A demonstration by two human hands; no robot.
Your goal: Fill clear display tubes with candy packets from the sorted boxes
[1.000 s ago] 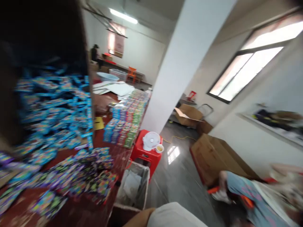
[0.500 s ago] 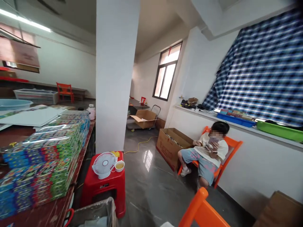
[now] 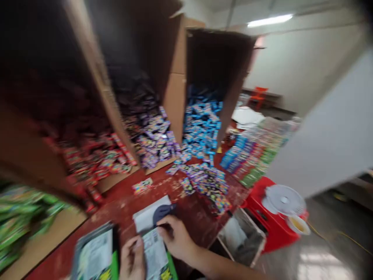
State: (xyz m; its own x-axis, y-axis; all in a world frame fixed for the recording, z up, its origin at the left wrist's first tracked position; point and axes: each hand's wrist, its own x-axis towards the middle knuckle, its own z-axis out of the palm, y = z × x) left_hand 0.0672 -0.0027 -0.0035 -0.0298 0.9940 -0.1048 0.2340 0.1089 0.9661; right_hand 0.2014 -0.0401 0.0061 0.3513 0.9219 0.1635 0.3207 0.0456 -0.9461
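Note:
My two hands are low at the front of a dark red table [image 3: 122,202]. My left hand [image 3: 132,258] grips the left edge of a flat printed packet [image 3: 155,254] with a green lower part. My right hand [image 3: 176,239] closes on the packet's upper right corner, fingers bent. A white sheet with a dark patch [image 3: 151,214] lies just beyond the packet. Another green and white packet [image 3: 94,254] lies to the left. The picture is blurred by motion.
Tipped cardboard boxes spill small packets: red ones [image 3: 96,159], purple ones [image 3: 151,136], blue ones [image 3: 202,124], green ones [image 3: 20,214]. Loose packets [image 3: 204,182] lie mid-table. Stacked colourful boxes [image 3: 253,153] stand at right. A red stool with a white fan [image 3: 276,210], a lined bin [image 3: 241,237] and a white pillar [image 3: 329,132] are beside the table.
The view swung from the room, with a seated person on an orange chair, back down to the table. My hands and the packet have come into view.

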